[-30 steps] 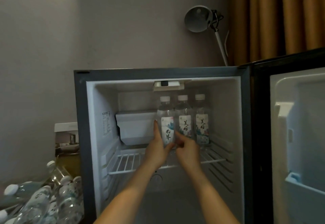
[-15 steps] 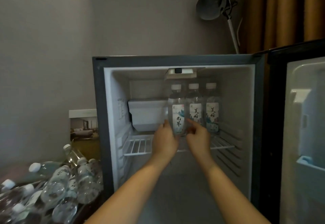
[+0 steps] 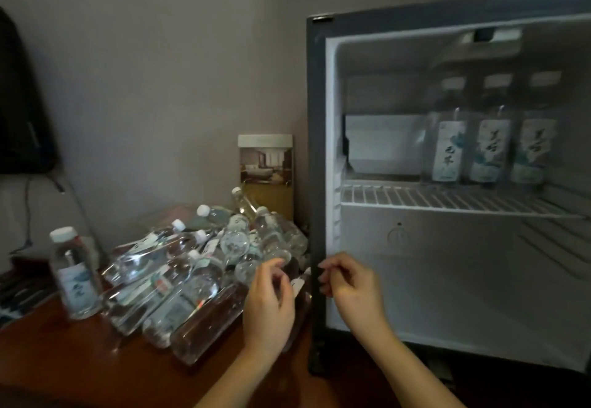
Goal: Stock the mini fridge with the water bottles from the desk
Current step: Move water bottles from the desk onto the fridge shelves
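3 btls [image 3: 489, 145] upright on fridge shelf [image 3: 383, 199]; desk pile [image 3: 179, 279] lying, caps twd wall [image 3: 160, 71].

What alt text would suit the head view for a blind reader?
A person's empty left hand and right hand hover between a heap of water bottles on a wooden desk and an open mini fridge, where three bottles stand on the wire shelf. One bottle stands upright beside the heap.

We see a dim, grainy scene, palest inside the fridge [image 3: 316, 183], with blur smearing the bottles [image 3: 489, 148] on its shelf [image 3: 399, 198] and wide-angle bowing along its top.
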